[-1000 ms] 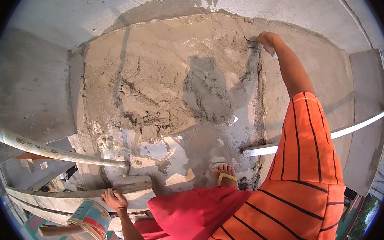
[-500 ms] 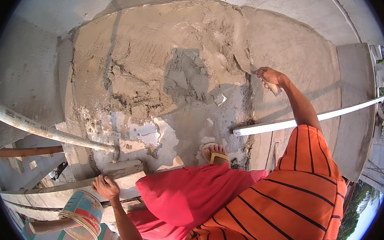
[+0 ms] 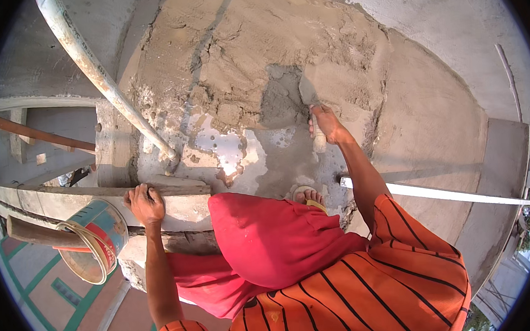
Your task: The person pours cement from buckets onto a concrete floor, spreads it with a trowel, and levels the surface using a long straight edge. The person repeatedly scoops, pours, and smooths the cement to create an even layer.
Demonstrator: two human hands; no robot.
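Observation:
My right hand [image 3: 329,125] is closed round the pale handle of a trowel [image 3: 320,139]. The trowel's blade touches the wet mortar [image 3: 235,76] spread over the slab, beside the dark shadow there. On the left, my left hand [image 3: 145,204] leans on a concrete ledge [image 3: 185,208], fingers slightly bent and apart, holding nothing. A blue, red and white bucket [image 3: 102,231] is tilted just left of that hand, with a wooden handle [image 3: 38,233] sticking out of it.
A mortar-stained pipe [image 3: 105,84] slants down at the left to the slab. A long white bar [image 3: 436,192] lies at the right, partly behind my right arm. Puddled water [image 3: 218,145] covers part of the slab. My sandaled foot [image 3: 309,196] stands near the middle.
My right hand has drawn the trowel left and nearer to me, from the mortar's right edge toward its middle. My left hand stays on the ledge; the whole view has turned and shifted.

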